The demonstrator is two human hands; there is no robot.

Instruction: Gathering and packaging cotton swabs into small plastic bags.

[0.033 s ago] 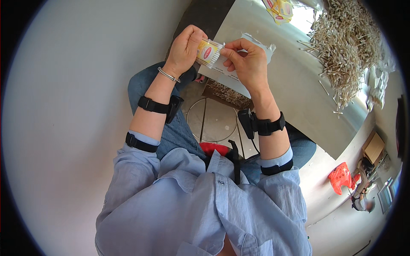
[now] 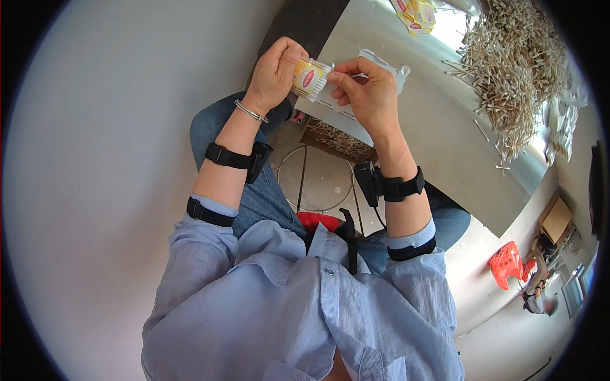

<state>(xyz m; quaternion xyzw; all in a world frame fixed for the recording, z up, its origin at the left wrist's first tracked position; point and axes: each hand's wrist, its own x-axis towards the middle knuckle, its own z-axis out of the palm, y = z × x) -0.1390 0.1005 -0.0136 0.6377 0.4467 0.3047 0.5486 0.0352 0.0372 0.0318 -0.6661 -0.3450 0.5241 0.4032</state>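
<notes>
My left hand [image 2: 276, 73] is closed around a clear pack of cotton swabs [image 2: 309, 79] with a yellow and white card inside. The pack's white swab tips point to the right. At that end, the thumb and forefinger of my right hand [image 2: 367, 89] pinch the pack's upper corner. I cannot make out whether film or a swab tip is between them. Beneath my right hand a white plastic sheet [image 2: 385, 62] with some print lies at the table's edge. Both hands are above the near left edge of the metal table [image 2: 438, 127].
A large heap of loose cotton swabs [image 2: 518, 70] covers the table's right side. Yellow and white cards [image 2: 416, 14] lie at the far edge. Under the table is a box of swabs [image 2: 340, 138]. A wall [image 2: 114, 178] rises on my left; a red plastic bag [image 2: 506, 263] is at right.
</notes>
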